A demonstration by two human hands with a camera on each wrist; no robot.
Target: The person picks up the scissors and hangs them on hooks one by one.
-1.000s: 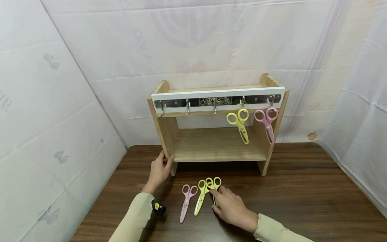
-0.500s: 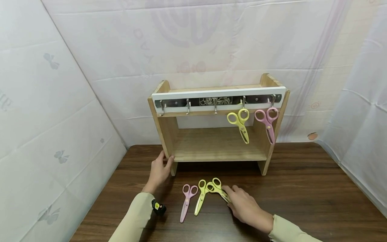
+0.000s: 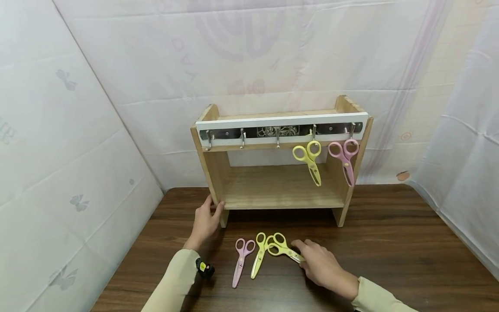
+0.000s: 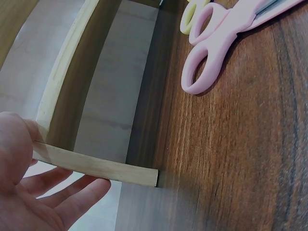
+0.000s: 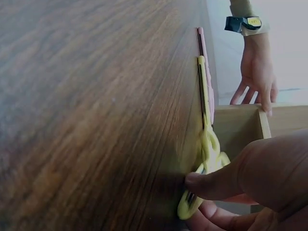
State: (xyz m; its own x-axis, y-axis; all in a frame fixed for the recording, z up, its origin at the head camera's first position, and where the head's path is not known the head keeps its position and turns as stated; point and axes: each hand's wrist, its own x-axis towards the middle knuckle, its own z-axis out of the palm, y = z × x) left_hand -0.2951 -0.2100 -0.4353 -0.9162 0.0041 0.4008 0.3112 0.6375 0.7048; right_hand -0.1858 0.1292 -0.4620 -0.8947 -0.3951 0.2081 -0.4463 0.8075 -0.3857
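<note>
Pinching the blade end of the angled yellow scissors [image 3: 287, 251], the thumb and fingers of the right hand [image 3: 321, 266] are drawn nearly together, low at the table [image 3: 390, 247]; whether the scissors rest on it I cannot tell. The handles point left from these fingers, one loop overlapping the middle yellow scissors [image 3: 257, 262]. Farther left lie the pink scissors [image 3: 238, 265], between both hands. Beyond them, the left hand [image 3: 204, 222] grips the left side of the wooden shelf [image 3: 282, 186], thumb on the front edge, fingers along the outer face. Above and past the right fingers, the hook rail [image 3: 257, 139] carries the hanging yellow scissors [image 3: 312, 165] and, to their right, the hanging pink scissors [image 3: 346, 164]. Farthest off hangs pale printed cloth [image 3: 156, 52].
</note>
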